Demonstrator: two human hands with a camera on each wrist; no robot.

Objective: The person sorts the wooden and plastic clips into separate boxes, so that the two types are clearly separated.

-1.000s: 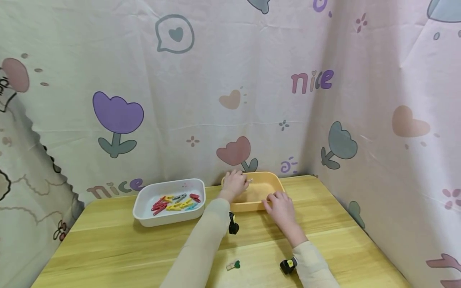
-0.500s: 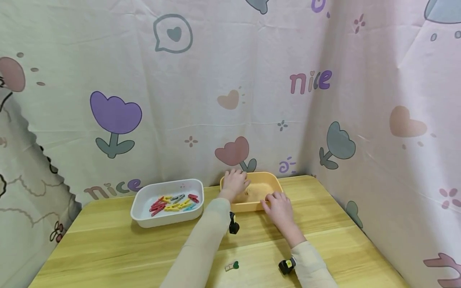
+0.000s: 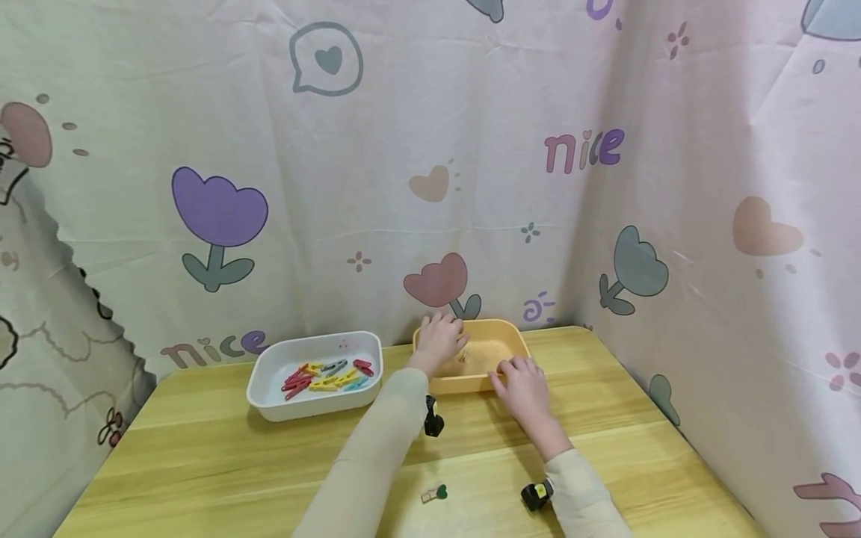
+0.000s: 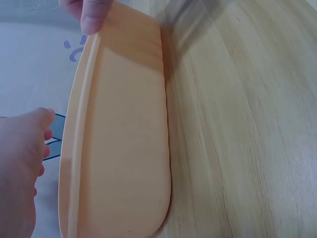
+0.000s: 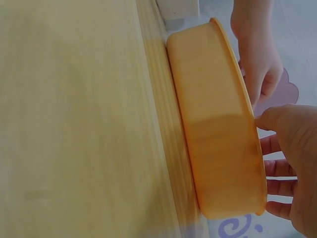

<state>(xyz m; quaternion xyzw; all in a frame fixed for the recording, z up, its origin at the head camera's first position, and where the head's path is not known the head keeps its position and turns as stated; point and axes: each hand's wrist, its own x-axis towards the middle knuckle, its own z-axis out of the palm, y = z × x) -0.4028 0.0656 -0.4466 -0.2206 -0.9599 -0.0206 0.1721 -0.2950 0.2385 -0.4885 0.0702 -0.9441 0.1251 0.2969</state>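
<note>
Nearest me on the table [image 3: 202,478]: a small tag with a green heart [image 3: 435,494], lying loose between my sleeves. Further out, my right hand [image 3: 523,388] sits at the front right rim of the orange tray [image 3: 494,345], fingers curled over the edge into it, thumb on the outside wall. My left hand [image 3: 440,340] is at the tray's back left corner, fingers bent over the rim; I cannot tell if they pinch anything. The tray sits flat at the table's far edge, long axis running left to right, open side up. Left of it, just apart, a white tray [image 3: 265,373] holds coloured clothes pegs [image 3: 326,376]. Behind, printed curtain [image 3: 403,149].
</note>
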